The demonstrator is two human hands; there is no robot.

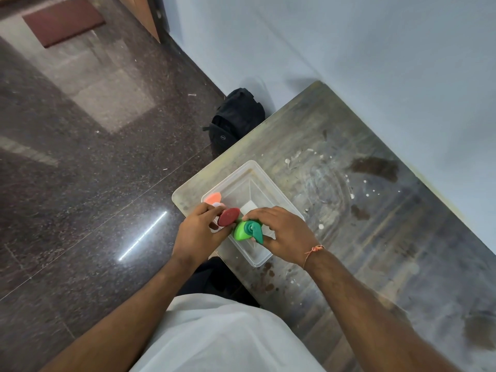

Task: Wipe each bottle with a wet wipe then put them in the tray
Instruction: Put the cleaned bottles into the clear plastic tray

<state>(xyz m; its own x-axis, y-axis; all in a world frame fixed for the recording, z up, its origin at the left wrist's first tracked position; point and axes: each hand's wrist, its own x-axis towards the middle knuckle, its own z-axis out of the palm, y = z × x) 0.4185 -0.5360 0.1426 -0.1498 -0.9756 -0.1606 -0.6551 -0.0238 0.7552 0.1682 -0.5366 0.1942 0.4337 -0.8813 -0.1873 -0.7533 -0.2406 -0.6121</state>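
Note:
A clear plastic tray [271, 189] sits near the left end of the table. Inside it, my left hand [200, 232] grips a bottle with a dark red cap [228, 216]. Beside it, my right hand [283, 232] holds a green bottle with a darker green flip cap [247, 230]. The two bottles touch each other over the tray's near half. An orange-capped bottle [212, 197] stands at the tray's left corner, partly hidden by my left hand. Something white [248, 208] lies in the tray behind the bottles; I cannot tell whether it is the wipe.
The tray rests on a clear lid or larger tray [185, 196] at the corner of the worn, stained table [375, 210]. A black backpack [236, 116] leans against the wall on the dark stone floor beyond the table's end.

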